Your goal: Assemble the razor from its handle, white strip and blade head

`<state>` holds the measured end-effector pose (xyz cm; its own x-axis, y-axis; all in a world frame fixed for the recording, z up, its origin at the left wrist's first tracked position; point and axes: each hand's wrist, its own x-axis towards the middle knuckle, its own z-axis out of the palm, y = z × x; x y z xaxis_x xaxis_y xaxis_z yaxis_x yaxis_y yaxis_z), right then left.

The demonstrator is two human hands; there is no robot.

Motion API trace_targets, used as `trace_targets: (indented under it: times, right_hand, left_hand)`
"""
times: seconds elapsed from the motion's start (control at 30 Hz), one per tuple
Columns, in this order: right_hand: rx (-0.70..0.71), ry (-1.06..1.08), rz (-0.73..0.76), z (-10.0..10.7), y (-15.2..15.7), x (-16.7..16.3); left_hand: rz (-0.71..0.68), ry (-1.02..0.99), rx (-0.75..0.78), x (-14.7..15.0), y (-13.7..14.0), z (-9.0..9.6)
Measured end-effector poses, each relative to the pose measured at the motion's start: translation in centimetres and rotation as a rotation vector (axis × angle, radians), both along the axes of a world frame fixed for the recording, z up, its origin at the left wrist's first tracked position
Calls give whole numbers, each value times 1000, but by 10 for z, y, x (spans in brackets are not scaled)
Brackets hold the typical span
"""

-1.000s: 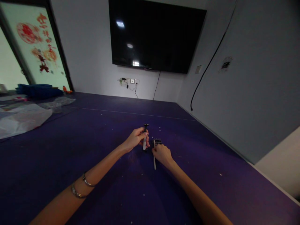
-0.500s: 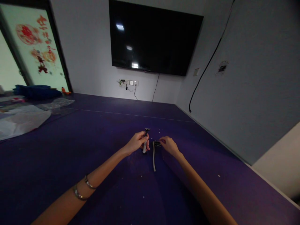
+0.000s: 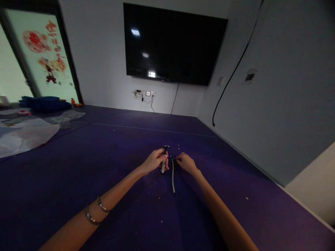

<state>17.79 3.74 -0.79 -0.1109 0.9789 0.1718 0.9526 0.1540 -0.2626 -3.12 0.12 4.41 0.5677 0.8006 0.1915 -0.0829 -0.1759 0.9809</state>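
My left hand [image 3: 157, 161] is closed around a slim tool [image 3: 164, 164] held upright, with a pale handle, a dark neck and a T-shaped head like a razor's. To its right, my right hand [image 3: 186, 161] is low over the purple surface [image 3: 125, 209], its fingertips pinched at a small black piece [image 3: 175, 161]. The fingers partly hide that piece, and its kind is too small to tell. A short grey-white cord [image 3: 173, 181] lies between the hands, running from beside the black piece back toward me.
Small white scraps [image 3: 179, 146] are scattered around the hands. White plastic sheeting [image 3: 34, 134] and a dark blue cloth bundle [image 3: 45, 104] lie at the far left. A large television [image 3: 175, 43] hangs on the wall ahead. A black cable [image 3: 230, 78] dangles along the right wall.
My right fingertips have moved down onto the black piece, covering more of it. My left hand still holds the razor-like tool nearly unmoved. The whole view has shifted slightly.
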Motion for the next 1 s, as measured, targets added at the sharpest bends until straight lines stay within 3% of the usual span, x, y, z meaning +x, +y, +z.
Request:
trace_targets:
  times: [0.23,0.5,0.77,1.0]
  right_hand:
    - [30,146,4,-4,7,8]
    - [-34,782,-21,-11,17,24]
    - [-41,817,-22,0,12,29]
    - [-62,721,12,18,4,20]
  left_hand:
    - [9,-3,-3,0,1,-1]
    - [2,-14,-15,1,2,-4]
    - [7,-7,-7,1,3,-7]
    - [52,25,-14,2,1,-5]
